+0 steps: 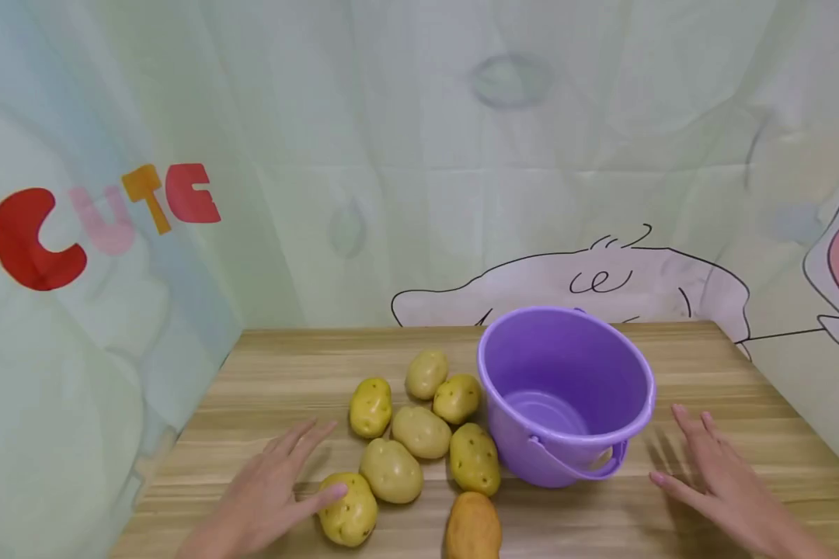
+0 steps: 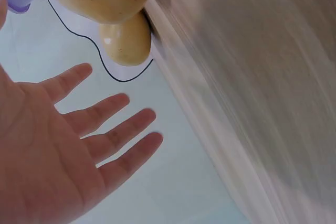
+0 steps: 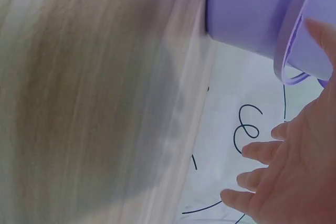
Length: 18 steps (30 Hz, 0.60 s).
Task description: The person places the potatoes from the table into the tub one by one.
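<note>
In the head view a purple bucket [image 1: 566,365] stands upright on the table, its inside showing nothing in it and its handle hanging down at the front. Several yellow potatoes [image 1: 391,470] lie in a loose group left of it, with an orange-brown potato-like thing [image 1: 474,528] at the near edge. My left hand [image 1: 259,489] hovers left of the group, fingers spread, the thumb overlapping the nearest potato [image 1: 349,516] in this view. My right hand [image 1: 727,489] is held right of the bucket with fingers extended and apart from it. Both palms hold nothing.
The wooden table [image 1: 287,357] reaches back to a pale curtain [image 1: 363,155] with cartoon drawings and coloured letters. The curtain also runs along the left and right sides. The bucket's handle [image 1: 580,470] sticks out at its near side.
</note>
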Each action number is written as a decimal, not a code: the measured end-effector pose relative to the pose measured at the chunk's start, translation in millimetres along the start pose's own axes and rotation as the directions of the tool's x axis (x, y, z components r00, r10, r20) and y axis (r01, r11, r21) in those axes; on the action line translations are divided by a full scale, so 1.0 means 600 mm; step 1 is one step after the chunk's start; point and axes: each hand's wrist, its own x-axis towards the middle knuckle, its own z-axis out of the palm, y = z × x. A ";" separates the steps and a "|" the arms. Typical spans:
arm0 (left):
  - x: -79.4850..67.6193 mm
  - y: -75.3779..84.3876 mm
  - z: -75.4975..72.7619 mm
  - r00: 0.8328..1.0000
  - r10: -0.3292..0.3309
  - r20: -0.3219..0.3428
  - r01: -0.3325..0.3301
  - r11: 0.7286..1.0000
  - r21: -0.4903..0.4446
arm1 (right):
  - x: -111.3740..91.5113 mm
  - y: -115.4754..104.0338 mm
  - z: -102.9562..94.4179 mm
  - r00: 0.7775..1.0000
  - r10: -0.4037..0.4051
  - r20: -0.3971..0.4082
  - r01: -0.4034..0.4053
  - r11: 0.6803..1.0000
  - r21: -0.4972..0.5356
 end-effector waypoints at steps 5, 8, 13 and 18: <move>-0.002 0.010 -0.011 0.994 -0.051 0.097 0.059 0.995 -0.076 | -0.002 0.001 -0.008 1.000 0.005 0.017 -0.006 0.996 0.086; -0.002 0.015 -0.015 0.989 -0.070 0.134 0.086 0.990 -0.115 | -0.001 0.000 -0.013 1.000 -0.030 0.003 0.029 0.989 0.145; -0.004 0.021 -0.016 0.985 -0.073 0.156 0.094 0.986 -0.134 | 0.013 -0.004 -0.020 0.996 -0.087 -0.027 0.091 0.972 0.218; -0.006 0.025 -0.017 0.983 -0.066 0.171 0.086 0.990 -0.111 | 0.032 -0.014 -0.031 0.996 -0.069 -0.054 0.081 0.958 0.275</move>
